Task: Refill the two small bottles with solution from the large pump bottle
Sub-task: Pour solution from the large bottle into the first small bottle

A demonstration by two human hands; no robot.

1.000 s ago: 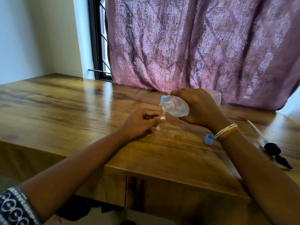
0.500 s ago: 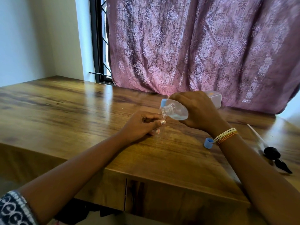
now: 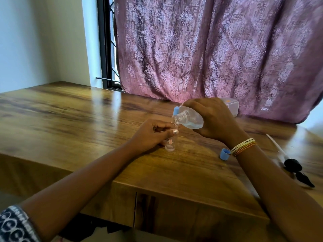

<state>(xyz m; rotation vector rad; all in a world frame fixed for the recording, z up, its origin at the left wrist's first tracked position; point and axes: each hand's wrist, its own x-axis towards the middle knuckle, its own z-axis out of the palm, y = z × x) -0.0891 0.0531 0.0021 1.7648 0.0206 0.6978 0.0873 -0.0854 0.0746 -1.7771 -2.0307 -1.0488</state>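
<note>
Small clear bottle (image 3: 169,144) is standing upright on the wooden tabletop (image 3: 70,119), base down, w/ a red-marked label just showing below the grip; left hand (image 3: 152,135) is pinching it round the upper body, fingers and thumb curled close, so neck and mouth are mostly hidden. Directly above that grip the large bottle (image 3: 189,118) is being tipped mouth-down, its open threaded neck almost touching the small bottle's mouth; right hand (image 3: 212,117) is wrapping the large bottle's body from behind, fingers fully curled round it. Clear liquid is pooling toward the lowered shoulder; whether a stream is running can't be told. Handling, as judged: small bottle looks light, thin-walled and easily toppled, so holding high near the neck while keeping the base pressed to the table seems right; large bottle appears soft plastic, prob. squeezable and slippery if wet, best held mid-body as shown. A blue-capped item (image 3: 175,111) is sitting just behind the large bottle's neck. Right of the right wrist, a loose blue cap (image 3: 225,154) is lying open side up; farther right, the black pump head (image 3: 295,169) w/ its white dip tube (image 3: 276,145) is lying apart. A pale box (image 3: 232,106) is resting behind the right hand, against the purple curtain (image 3: 209,49).
</note>
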